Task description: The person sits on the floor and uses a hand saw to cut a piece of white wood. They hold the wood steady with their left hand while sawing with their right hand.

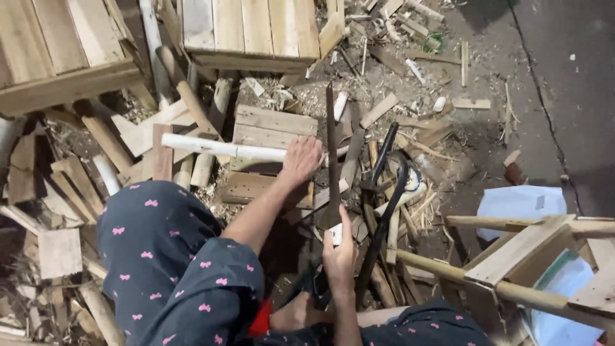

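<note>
left hand (301, 160): my fingers are curled down over a pale round stick (224, 150), pinning it flat on a small pallet-style block (272, 128) of nailed slats. Hand sits at the stick's right end, right beside the blade.

right hand (338, 251): wrapped tight round the handle of a handsaw (332, 154), thumb up along the side. Grip is closed on it, no slack.

handsaw: long dark blade runs straight away from me, nearly upright in the view, with its tip up near the shavings. It crosses just past the end of the stick by my left fingers. Can't tell if the teeth are actually in the wood, my hand hides that bit.

pale round stick: lies roughly level, left to right, across the block. Left end hangs out over the scrap pile.

my legs: dark fabric with little pink bows (173, 256), knee up on the left, and my bare foot (291, 314) tucked down low near the saw handle.

around me: offcuts and shavings everywhere. Two slatted wooden crates, one at top left (57, 51) and one at top middle (250, 32). A black curved tool (384, 211) lies just right of the saw. A wooden frame of poles and planks (525, 256) on the right, with a white bag (520, 204) behind it.

floor: bare grey concrete (564, 77) on the far right.
</note>
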